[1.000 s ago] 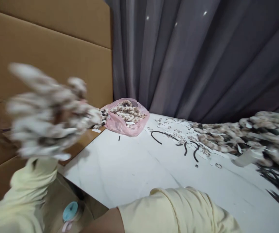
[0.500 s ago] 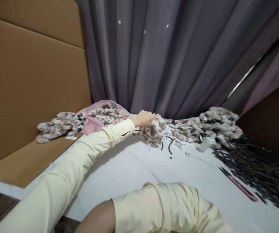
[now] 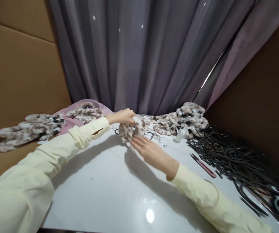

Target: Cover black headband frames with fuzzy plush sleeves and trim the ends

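Note:
My left hand (image 3: 122, 116) reaches far across the white table (image 3: 110, 181) and is closed on a small bunch of fluffy brown-and-cream spotted fabric pieces (image 3: 131, 129). My right hand (image 3: 150, 151) lies just in front of that bunch with fingers stretched out, fingertips touching its lower edge. Both arms wear pale yellow sleeves. A larger heap of the same fluffy pieces (image 3: 183, 119) sits behind, at the back of the table.
A pink plastic bag (image 3: 81, 115) of fluffy pieces and a loose pile of them (image 3: 29, 129) lie at the left on cardboard. Black bands (image 3: 236, 158) cover the right side, with pink-handled scissors (image 3: 203, 165) and a small white bottle (image 3: 180, 136). Grey curtain behind.
My left hand set a bundle down at the left, then took a small bunch from the far heap and drew it nearer. My right hand came forward to touch it.

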The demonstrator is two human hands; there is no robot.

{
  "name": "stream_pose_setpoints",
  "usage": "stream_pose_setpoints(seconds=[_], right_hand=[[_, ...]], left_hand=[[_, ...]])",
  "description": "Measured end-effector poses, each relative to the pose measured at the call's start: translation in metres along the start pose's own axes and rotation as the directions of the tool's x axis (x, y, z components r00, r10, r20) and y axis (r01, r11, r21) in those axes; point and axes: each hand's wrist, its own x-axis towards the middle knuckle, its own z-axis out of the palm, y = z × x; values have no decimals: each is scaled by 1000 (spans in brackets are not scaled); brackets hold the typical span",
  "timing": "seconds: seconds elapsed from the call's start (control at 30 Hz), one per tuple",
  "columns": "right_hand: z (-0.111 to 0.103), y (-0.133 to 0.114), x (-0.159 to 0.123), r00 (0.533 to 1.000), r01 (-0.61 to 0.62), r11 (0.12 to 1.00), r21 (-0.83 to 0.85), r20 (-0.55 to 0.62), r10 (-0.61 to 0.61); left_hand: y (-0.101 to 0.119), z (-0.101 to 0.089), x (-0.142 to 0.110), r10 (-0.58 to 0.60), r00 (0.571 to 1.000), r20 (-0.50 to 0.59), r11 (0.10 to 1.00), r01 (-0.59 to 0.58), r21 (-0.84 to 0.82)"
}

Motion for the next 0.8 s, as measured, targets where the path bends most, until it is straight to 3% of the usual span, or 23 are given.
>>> stream_pose_setpoints(seconds=[0.13,0.23,0.33,0.43,0.53,0.63,0.73,0.8], right_hand=[[47,52,-5,990,-89,996,-12,108,90],[58,65,-10,981,-142,989,37,140,136],[47,62,-19,970,-213,972,96,137,199],[27,53,-31,957,-273,947,170,145,250],[14,39,-41,953,-291,923,254,167,254],[9,19,-45,966,-253,887,387,150,210],[2,7,-49,982,-173,874,455,144,119],[-9,15,-54,980,-191,861,472,143,140]], left_hand=[[-4,11,16,97,993,65,995,-95,-37],[-6,17,19,85,996,16,996,-85,-16],[2,15,7,9,992,-125,1000,-8,2],[33,13,-22,-33,972,-234,999,24,-42],[78,22,-63,24,973,-230,995,-47,-93],[114,44,-98,154,963,-220,973,-186,-134],[126,67,-115,194,957,-216,963,-228,-142],[123,77,-117,172,961,-216,951,-219,-219]])
